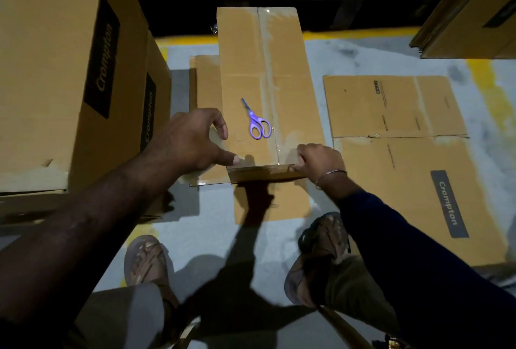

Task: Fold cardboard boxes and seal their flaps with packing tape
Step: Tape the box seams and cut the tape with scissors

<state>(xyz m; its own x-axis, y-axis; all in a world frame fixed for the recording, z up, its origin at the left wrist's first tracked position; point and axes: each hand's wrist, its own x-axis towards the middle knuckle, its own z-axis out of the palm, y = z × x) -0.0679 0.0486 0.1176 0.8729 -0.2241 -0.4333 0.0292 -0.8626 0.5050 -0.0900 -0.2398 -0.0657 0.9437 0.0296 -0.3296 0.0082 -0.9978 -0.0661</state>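
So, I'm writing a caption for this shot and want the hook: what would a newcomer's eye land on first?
Probably the purple scissors, the only bright colour, lying on top of the taped box at centre. Next, the two hands at the box's near edge: the left hand with its thumb pressing the top at the corner, the right hand gripping the edge. Then the flattened Crompton carton on the floor at right.

We have one wide-angle view from the person's head, looking forward and steeply down, close over the long cardboard box (265, 83), with both forearms and sandalled feet on the floor (349, 63) in frame.
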